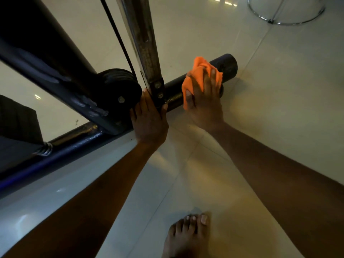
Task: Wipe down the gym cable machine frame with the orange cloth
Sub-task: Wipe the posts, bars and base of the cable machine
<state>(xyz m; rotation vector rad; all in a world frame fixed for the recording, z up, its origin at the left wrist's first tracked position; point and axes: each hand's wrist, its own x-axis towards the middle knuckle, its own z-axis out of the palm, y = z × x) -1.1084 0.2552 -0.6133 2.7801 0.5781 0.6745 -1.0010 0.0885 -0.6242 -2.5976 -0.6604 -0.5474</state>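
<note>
Cable machine frame (55,58), dark tubes over a pale tiled floor (279,108). Base tube (228,65) lies flat on the floor; long axis runs from near left to far right, capped end pointing far right. Upright post (147,53) rises from its middle, pulley (121,88) and black cable (119,38) just left of it.

Left hand (149,120): grip wrapped round the foot of the post, thumb on the right side, probably bracing the body while bent low.

Right hand (203,94): fingers spread and nearly straight, pressing the orange cloth (195,73) onto the tube right of the post. Cloth bunched, draped over the tube top, set to rub along it.

Bare foot (188,235) near, chrome ring stand (286,13) far right.
</note>
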